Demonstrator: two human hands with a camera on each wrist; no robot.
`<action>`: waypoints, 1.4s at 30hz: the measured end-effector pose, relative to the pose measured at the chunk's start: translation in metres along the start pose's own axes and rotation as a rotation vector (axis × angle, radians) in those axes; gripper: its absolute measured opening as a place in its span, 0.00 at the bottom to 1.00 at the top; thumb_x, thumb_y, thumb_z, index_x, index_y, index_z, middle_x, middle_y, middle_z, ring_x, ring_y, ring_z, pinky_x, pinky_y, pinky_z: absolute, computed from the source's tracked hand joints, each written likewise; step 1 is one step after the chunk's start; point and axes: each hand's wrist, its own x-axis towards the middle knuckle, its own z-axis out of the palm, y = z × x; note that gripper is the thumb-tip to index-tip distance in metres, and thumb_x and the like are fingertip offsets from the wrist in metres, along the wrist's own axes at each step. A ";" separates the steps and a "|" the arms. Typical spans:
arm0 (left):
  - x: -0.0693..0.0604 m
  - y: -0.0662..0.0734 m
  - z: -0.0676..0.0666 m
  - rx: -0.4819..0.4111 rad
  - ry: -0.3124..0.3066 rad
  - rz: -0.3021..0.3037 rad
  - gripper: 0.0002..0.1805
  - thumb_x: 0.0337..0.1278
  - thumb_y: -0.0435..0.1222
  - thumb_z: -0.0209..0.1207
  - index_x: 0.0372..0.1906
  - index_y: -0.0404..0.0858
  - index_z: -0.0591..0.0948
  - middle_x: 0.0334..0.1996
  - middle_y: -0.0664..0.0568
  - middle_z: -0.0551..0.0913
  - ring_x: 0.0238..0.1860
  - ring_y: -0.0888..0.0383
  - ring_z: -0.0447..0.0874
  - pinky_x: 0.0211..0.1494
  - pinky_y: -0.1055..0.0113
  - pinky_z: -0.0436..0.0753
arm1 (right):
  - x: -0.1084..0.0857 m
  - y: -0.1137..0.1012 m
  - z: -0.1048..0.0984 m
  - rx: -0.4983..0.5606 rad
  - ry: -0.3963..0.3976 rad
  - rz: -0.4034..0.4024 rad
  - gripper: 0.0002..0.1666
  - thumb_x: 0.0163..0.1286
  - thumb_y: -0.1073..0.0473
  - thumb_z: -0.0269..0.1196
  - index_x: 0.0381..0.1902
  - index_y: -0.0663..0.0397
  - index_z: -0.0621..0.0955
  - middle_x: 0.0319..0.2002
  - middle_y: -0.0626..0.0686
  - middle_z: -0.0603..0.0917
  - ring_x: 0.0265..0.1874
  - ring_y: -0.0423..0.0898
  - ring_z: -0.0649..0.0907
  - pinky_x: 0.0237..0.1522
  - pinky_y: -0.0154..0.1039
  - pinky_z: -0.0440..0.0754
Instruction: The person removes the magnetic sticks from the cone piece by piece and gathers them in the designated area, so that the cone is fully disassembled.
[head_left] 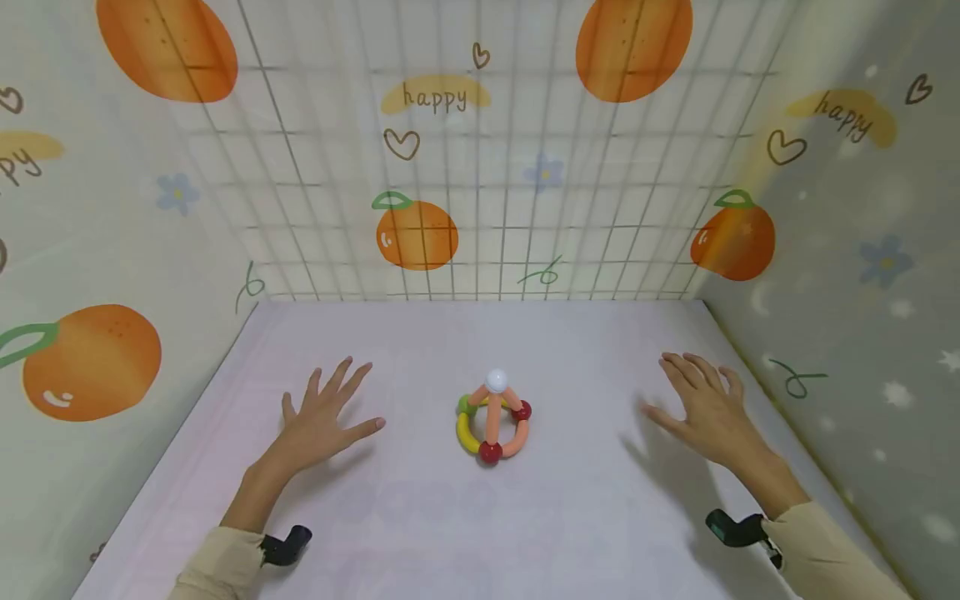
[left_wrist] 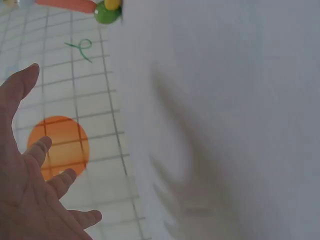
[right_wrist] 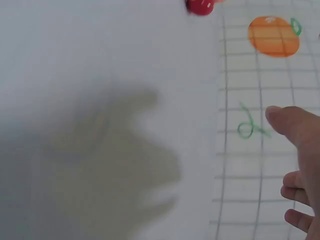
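Observation:
A small toy frame of curved rods and balls stands at the middle of the table, with a white ball [head_left: 497, 381] on top, red balls [head_left: 491, 452] and a green ball [head_left: 467, 405] around its base ring. Left of it, the left hand [head_left: 315, 427] is held with fingers spread, touching nothing. On the other side the right hand [head_left: 708, 417] hovers, fingers extended and holding nothing. The left wrist view catches the green ball [left_wrist: 107, 12] at its top edge, beyond the left hand [left_wrist: 30, 185]. A red ball [right_wrist: 201, 6] shows above the right hand [right_wrist: 305, 150] in the right wrist view.
The pale table [head_left: 420, 533] is enclosed at the back and sides by fabric printed with oranges, hearts and words. A wire grid [head_left: 502, 250] shows behind the back fabric. Dark devices sit at the left wrist [head_left: 287, 546] and right wrist [head_left: 735, 530].

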 end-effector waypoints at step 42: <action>0.038 0.109 0.047 -0.461 0.057 0.230 0.39 0.56 0.63 0.64 0.72 0.63 0.67 0.69 0.64 0.67 0.61 0.50 0.72 0.57 0.47 0.72 | 0.043 -0.121 0.038 0.453 0.090 -0.139 0.34 0.64 0.46 0.71 0.65 0.51 0.77 0.62 0.53 0.77 0.64 0.52 0.70 0.57 0.57 0.60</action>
